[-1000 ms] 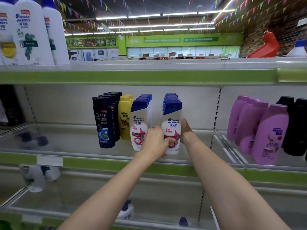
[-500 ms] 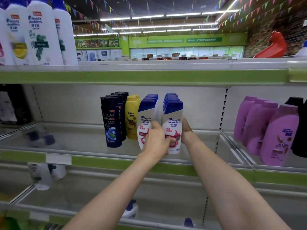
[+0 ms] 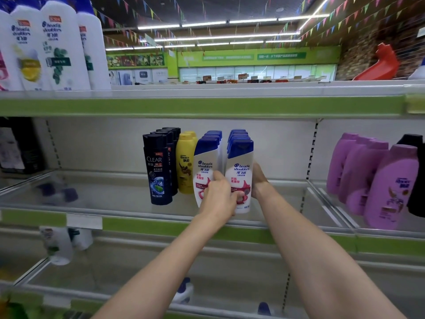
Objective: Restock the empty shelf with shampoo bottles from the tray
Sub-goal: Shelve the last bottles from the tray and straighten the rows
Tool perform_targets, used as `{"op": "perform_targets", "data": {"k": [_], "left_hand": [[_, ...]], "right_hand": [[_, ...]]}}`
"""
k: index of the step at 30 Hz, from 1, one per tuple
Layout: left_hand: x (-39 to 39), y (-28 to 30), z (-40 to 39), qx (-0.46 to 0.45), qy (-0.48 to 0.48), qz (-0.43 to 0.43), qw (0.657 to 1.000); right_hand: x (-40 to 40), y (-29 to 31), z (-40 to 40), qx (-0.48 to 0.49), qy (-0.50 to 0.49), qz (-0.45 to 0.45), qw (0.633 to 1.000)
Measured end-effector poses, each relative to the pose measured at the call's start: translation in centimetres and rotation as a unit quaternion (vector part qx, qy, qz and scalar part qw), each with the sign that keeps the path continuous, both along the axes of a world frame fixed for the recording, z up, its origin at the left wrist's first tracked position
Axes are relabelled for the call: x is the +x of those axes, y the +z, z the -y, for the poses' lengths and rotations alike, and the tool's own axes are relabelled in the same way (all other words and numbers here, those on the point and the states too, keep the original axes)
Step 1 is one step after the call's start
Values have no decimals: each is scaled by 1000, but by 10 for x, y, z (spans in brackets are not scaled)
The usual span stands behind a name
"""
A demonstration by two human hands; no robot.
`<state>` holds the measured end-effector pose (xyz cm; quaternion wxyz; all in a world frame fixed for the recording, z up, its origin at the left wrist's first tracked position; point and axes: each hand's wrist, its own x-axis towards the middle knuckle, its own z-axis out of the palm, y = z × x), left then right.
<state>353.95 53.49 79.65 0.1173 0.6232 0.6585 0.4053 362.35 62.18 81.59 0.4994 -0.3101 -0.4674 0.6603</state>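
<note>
Both hands held the front shampoo bottle point(image 3: 239, 178) upright on the shelf point(image 3: 287, 199): left hand point(image 3: 218, 199) curled around its lower front, right hand point(image 3: 258, 180) apparently cupping its far side. Smooth, stiff plastic, probably slippery; grip the waist.

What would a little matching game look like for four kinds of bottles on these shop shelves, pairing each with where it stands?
Things:
1. Dark CLEAR bottles
2. Yellow bottles
3. Purple bottles
4. Large white head & shoulders bottles

Places:
A. On the top shelf, at the far left
B. In the next shelf section, at the right
C. At the left end of the middle group
D. Between the dark bottles and the blue-capped white ones

Pairs: 1-C, 2-D, 3-B, 4-A
</note>
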Motion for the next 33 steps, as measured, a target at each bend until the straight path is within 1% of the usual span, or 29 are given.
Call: {"op": "perform_targets", "data": {"k": [3,6,11,13,14,16,17,19,22,26,29,31,33], "left_hand": [[-1,-1,1,13,10,-18,1000],[0,-3,1,23,19,-20,999],[-1,-4,3,30,11,-13,999],[-2,-4,6,37,-2,-19,999],[-2,-3,7,42,-4,-26,999],[1,0,12,64,0,-48,997],[3,2,15,79,3,-58,995],[10,7,20,107,1,-74,992],[23,13,25,112,-26,-83,990],[46,14,28,75,-59,-71,993],[65,15,27,57,-83,-44,994],[81,18,26,38,-106,-8,994],[99,19,23,27,-128,8,991]], "right_hand": [[0,-3,-8,33,7,5,999],[2,-4,-8,35,9,26,999],[3,-7,-16,18,-7,25,999],[7,-10,-28,24,-51,56,997],[10,-15,-37,26,-78,87,993],[20,-17,-40,15,-97,129,987],[22,-11,-29,12,-98,137,986],[23,6,-2,20,-129,174,976],[38,10,9,64,-187,250,948],[69,7,28,132,-221,338,905],[94,7,48,198,-260,404,854],[113,7,65,233,-284,426,827],[132,7,81,262,-308,417,814]]}}
